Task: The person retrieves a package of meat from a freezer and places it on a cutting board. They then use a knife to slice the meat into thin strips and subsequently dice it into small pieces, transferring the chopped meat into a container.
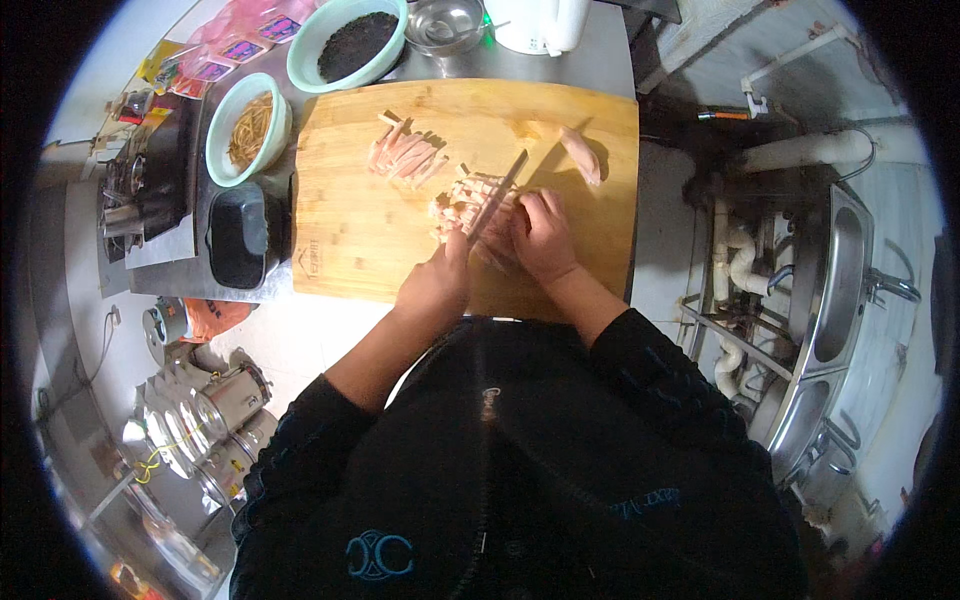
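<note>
My left hand (441, 279) grips the handle of a kitchen knife. The knife's blade (498, 199) points up and away to the right, over a pile of pale pink raw meat strips (469, 196). With bent fingers, my right hand (545, 234) holds down the uncut part of this meat (495, 234), just right of the blade. All of it lies on a wooden cutting board (352, 247). A second heap of meat strips (406, 157) sits farther back on the left of the board. One whole piece of meat (581, 155) rests at the back right.
Beyond the board stand a pale green bowl of dark food (296, 56), a metal bowl (444, 26) and a white jug-like appliance (536, 26). To the left are a bowl of brownish strips (213, 142) and a black container (238, 274). Steel sinks (838, 277) line the right.
</note>
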A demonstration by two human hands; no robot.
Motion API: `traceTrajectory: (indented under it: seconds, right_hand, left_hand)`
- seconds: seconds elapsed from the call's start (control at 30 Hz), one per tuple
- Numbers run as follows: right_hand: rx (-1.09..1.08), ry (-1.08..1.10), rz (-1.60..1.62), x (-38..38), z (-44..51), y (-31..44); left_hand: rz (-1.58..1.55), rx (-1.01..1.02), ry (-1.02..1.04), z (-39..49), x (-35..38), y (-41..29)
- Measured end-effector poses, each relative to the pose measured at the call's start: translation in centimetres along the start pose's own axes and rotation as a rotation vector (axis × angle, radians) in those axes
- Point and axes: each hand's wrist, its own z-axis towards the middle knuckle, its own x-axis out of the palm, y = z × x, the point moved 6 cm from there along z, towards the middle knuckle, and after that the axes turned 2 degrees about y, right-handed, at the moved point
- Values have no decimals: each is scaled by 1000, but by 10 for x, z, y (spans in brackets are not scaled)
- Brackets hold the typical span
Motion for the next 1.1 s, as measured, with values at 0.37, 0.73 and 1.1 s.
traceTrajectory:
  seconds: [0.37, 0.73, 1.1]
  right_hand:
    - [-20, 110, -80, 8, -3, -1]
    - [5, 103, 151, -3, 0, -11]
    - [-96, 70, 98, -10, -10, -8]
  left_hand:
    - [-6, -41, 140, 19, -3, -28]
    - [-100, -53, -177, 10, 8, -11]
    - [69, -69, 105, -18, 1, -45]
